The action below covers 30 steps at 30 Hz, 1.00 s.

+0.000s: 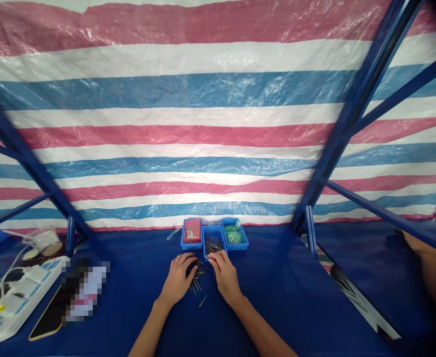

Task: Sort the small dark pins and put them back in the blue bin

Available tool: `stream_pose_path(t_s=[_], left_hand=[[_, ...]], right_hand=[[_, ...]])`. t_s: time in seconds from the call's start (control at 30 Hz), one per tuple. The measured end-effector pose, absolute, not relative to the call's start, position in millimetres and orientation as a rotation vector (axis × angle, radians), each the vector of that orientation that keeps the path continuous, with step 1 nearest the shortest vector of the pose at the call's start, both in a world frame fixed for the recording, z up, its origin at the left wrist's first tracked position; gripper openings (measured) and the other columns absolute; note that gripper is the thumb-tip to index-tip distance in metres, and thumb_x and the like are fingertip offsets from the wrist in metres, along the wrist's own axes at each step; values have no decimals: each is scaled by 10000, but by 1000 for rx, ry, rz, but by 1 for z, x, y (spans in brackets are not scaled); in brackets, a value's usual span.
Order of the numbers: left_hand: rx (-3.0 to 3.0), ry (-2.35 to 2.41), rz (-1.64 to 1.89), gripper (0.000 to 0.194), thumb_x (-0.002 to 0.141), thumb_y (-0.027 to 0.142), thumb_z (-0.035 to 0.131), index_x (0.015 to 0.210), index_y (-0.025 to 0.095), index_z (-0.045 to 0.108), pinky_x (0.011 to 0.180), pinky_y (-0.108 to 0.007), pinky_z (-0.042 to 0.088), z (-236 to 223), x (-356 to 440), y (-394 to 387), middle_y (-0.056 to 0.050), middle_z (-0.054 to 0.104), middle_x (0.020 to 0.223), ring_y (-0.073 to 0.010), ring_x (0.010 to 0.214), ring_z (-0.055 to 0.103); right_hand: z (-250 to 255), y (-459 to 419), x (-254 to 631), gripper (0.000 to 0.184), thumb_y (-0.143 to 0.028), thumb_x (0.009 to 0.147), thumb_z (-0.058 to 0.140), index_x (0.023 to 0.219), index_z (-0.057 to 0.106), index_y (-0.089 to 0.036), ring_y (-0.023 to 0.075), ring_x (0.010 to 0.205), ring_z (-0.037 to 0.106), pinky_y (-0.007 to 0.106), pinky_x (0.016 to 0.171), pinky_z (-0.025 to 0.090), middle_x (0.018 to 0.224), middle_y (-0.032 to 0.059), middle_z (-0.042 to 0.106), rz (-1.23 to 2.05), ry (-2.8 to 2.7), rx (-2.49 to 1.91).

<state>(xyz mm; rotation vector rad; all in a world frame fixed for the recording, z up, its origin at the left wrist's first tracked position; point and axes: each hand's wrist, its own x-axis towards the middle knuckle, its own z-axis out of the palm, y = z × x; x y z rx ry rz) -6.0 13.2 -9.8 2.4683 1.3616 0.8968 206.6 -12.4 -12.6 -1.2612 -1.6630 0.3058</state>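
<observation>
My left hand [178, 280] rests on the blue table beside a loose pile of thin, dark metal pieces [196, 284] that look like screws or nails. Its fingers curve over the pile's left edge, thumb apart from them. At the front edge of the middle blue bin [207, 256] is my right hand [225, 277], its thumb and fingertips pinched together. Whatever they hold is too small to make out. More of the same metal pieces [214, 245] lie inside that bin. One single piece [203, 301] lies apart, nearer to me.
Blue bins with red packets [192, 231] and green packets [234, 235] flank the middle one. A clear thin tube [173, 233] lies left of them. At left are a power strip [28, 297] and a phone [50, 312]. Another person's arm [431, 267] shows at right, beyond a blue frame [337, 134].
</observation>
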Motion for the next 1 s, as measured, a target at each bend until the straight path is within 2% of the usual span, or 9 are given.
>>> stream_pose_path(t_s=[0.27, 0.47, 0.7, 0.87, 1.0], left_hand=[[2450, 1365, 874, 278, 1062, 350, 504, 1279, 321, 675, 1073, -503, 490, -11, -6, 14, -44, 666, 1343, -268, 1266, 598], [2439, 1357, 879, 278, 1067, 342, 494, 1279, 320, 674, 1072, -500, 487, -11, -6, 13, -48, 661, 1348, -268, 1269, 594], [2448, 1361, 868, 278, 1068, 343, 491, 1276, 314, 674, 1070, -492, 489, -12, -7, 14, -45, 662, 1348, -263, 1264, 593], [2450, 1354, 878, 288, 1075, 339, 472, 1283, 312, 670, 1072, -502, 484, -12, -7, 14, -48, 661, 1345, -266, 1264, 592], [2449, 1352, 872, 287, 1075, 337, 474, 1286, 310, 667, 1072, -504, 483, -10, -7, 13, -50, 657, 1350, -270, 1269, 587]], right_hand=[[-14, -12, 208, 311, -351, 1123, 370, 1085, 669, -278, 174, 861, 695, 272, 800, 570, 1065, 34, 630, 294, -1652, -1312], [-11, -14, 208, 319, -310, 1119, 355, 1201, 663, -294, 169, 898, 709, 259, 784, 568, 1148, 40, 629, 291, -1675, -1302], [-15, -12, 210, 364, -321, 1122, 324, 1114, 683, -262, 180, 899, 703, 268, 827, 553, 1030, 40, 682, 287, -1685, -1295], [-22, -10, 210, 358, -353, 1109, 331, 1195, 662, -245, 172, 737, 690, 271, 711, 561, 952, 28, 727, 399, -1620, -1303], [-26, -10, 211, 413, -315, 1101, 293, 1359, 609, -247, 157, 641, 665, 278, 654, 566, 1000, 36, 737, 443, -1597, -1261]])
